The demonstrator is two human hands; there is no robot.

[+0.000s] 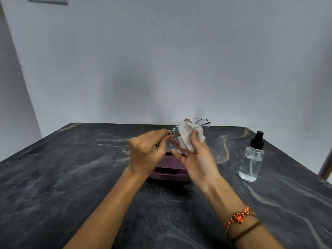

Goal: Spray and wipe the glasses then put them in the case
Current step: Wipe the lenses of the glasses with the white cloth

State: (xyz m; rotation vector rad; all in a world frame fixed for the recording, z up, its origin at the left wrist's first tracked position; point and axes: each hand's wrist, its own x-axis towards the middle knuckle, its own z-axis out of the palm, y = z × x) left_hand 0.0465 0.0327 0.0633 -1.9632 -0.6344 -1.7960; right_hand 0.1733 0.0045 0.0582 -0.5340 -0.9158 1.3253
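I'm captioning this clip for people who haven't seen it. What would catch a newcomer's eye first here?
First, the two hands raised mid-frame: the left hand pinches the thin-framed glasses at one end while the right hand presses a white cloth against a lens. Right of them, a clear spray bottle with a black nozzle stands upright on the dark marbled table. A purple case lies beneath the hands, partly hidden.
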